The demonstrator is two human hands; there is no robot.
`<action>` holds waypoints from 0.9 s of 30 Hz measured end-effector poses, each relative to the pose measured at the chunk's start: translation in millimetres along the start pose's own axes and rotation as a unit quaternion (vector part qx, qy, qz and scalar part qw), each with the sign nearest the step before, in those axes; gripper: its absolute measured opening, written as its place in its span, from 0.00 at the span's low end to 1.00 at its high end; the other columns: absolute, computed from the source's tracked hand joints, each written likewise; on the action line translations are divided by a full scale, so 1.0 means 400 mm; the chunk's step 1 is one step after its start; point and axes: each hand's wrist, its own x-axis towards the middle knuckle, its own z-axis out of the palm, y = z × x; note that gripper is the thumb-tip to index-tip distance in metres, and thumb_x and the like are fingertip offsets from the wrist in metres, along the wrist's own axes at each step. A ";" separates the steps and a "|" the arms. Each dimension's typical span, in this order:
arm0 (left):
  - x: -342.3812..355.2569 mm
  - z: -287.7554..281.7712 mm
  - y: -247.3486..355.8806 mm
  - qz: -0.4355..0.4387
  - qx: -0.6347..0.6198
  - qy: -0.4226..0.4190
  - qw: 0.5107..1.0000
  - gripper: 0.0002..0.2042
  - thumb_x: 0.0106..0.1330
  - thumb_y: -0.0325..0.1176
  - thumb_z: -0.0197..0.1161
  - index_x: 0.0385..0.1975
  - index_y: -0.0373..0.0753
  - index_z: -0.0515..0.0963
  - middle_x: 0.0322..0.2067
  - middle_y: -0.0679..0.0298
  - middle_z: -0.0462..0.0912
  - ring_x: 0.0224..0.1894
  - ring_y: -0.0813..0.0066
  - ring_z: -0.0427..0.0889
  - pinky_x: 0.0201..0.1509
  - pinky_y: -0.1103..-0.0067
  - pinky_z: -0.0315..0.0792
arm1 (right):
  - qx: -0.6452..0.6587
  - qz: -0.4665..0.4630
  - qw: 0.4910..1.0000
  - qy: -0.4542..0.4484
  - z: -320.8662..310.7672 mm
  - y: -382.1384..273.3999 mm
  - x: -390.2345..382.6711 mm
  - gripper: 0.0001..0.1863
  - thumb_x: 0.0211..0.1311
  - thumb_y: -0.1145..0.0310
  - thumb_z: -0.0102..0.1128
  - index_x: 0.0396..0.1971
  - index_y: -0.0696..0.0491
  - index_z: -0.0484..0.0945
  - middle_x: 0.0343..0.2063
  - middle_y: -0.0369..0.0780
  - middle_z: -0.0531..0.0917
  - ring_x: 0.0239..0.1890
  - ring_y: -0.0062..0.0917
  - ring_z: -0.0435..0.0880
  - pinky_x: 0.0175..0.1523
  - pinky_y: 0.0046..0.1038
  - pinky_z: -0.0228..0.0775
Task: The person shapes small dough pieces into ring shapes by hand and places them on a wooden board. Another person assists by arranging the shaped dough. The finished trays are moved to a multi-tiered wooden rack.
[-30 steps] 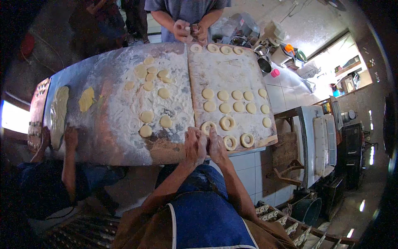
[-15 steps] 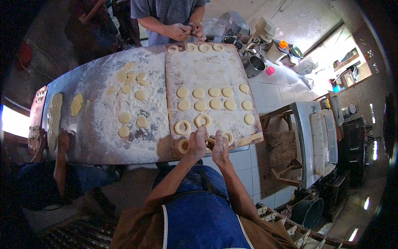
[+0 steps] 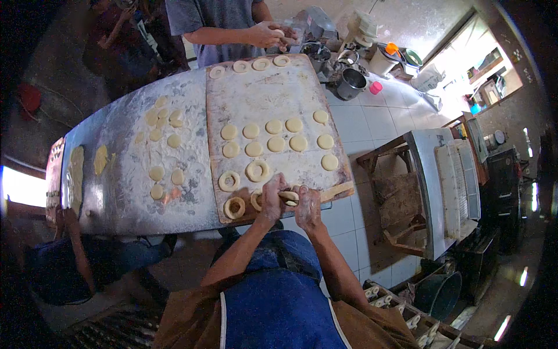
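Observation:
Both my hands are at the near edge of a floury wooden board. A dough ring (image 3: 289, 198) is held between them, its dark hole facing partly up. My left hand (image 3: 271, 199) grips its left side with curled fingers, and my right hand (image 3: 307, 205) closes on its right side. Partly hidden behind my left hand lies another dough ring (image 3: 254, 200). More rings rest close by: a dough ring (image 3: 257, 171) above my left hand, a dough ring (image 3: 229, 181) farther left, and a dough ring (image 3: 234, 207) at the near left corner.
The wooden board (image 3: 261, 104) carries several flat dough discs (image 3: 274, 126) and rings along its far edge. Left of it, a floured metal table (image 3: 125, 192) holds more discs. A co-worker's hands (image 3: 270, 35) work dough opposite; another person's arm (image 3: 75, 238) is at left.
The view has shifted, so the board appears farther left. My hands have come together around a dough ring. Across the table, the co-worker's hands have shifted and hold a pale dough piece.

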 end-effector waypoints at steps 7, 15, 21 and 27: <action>0.156 -0.047 -0.101 0.064 0.061 0.073 0.993 0.18 0.72 0.45 0.42 0.31 0.35 0.70 0.26 0.53 0.73 0.28 0.58 0.74 0.33 0.67 0.69 | 0.041 -0.084 0.994 -0.050 -0.053 -0.017 0.097 0.15 0.60 0.60 0.60 0.27 0.59 0.78 0.21 0.36 0.79 0.24 0.18 0.75 0.32 0.25 0.69; 0.210 -0.023 -0.005 0.160 0.661 0.084 0.729 0.15 0.59 0.42 0.61 0.41 0.38 0.78 0.41 0.55 0.80 0.52 0.60 0.74 0.56 0.45 0.56 | -0.325 -0.098 0.931 0.133 -0.096 0.128 0.133 0.29 0.48 0.66 0.67 0.50 0.64 0.71 0.41 0.57 0.79 0.45 0.51 0.78 0.49 0.45 0.71; 0.191 -0.059 0.008 0.149 0.679 0.023 0.718 0.19 0.58 0.45 0.63 0.46 0.43 0.78 0.45 0.60 0.79 0.53 0.59 0.72 0.57 0.57 0.60 | -0.413 -0.218 0.869 0.163 -0.180 0.203 0.176 0.30 0.49 0.71 0.62 0.54 0.64 0.68 0.49 0.59 0.74 0.52 0.54 0.73 0.58 0.48 0.64; 0.162 -0.138 0.021 0.269 0.529 0.072 0.802 0.15 0.58 0.43 0.64 0.41 0.44 0.78 0.42 0.61 0.78 0.49 0.57 0.74 0.56 0.59 0.61 | -0.455 -0.039 0.889 0.006 -0.237 0.241 0.271 0.12 0.50 0.68 0.62 0.34 0.58 0.79 0.36 0.52 0.81 0.43 0.48 0.80 0.49 0.45 0.71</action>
